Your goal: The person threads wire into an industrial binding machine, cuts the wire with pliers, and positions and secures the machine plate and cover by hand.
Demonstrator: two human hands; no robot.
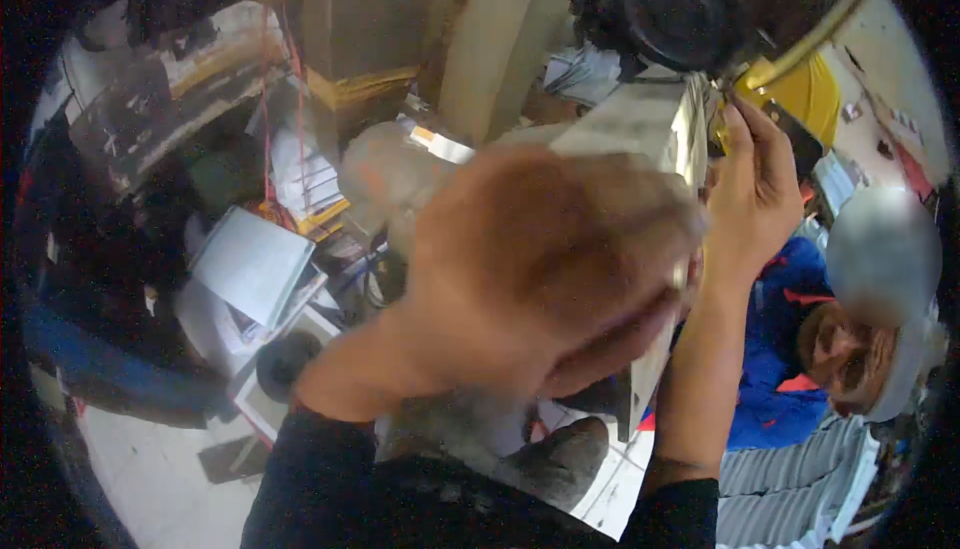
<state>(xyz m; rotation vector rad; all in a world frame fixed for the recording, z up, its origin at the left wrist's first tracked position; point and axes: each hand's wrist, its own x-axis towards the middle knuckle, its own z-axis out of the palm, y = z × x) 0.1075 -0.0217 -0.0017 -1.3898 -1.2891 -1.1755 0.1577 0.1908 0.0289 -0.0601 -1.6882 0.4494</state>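
Right hand (755,189), fingertips together at upper end of pale panel (630,121), probably to steady it; exact grip unclear. Panel runs beyond left hand (550,259), curled, blurred; cannot tell its hold.

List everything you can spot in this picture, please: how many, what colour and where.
Round black object: 1, black, top right of centre
Yellow object: 1, yellow, upper right
Pale strip: 1, off-white, beside the right hand; kind unclear
Brown upright block: 1, brown, top centre-left
White pad-like stack: 1, white, left of centre
Red cord: count unclear, red, upper left
Dark round object: 1, black, below the white stack
Other person: 1, blue top, right
Layered stack: 1, grey, lower right
Tiled floor: 1, white, lower left
Sleeves: 2, black, lower edge
Left hand: 1, bare, blurred, centre
Right hand: 1, bare, upper right
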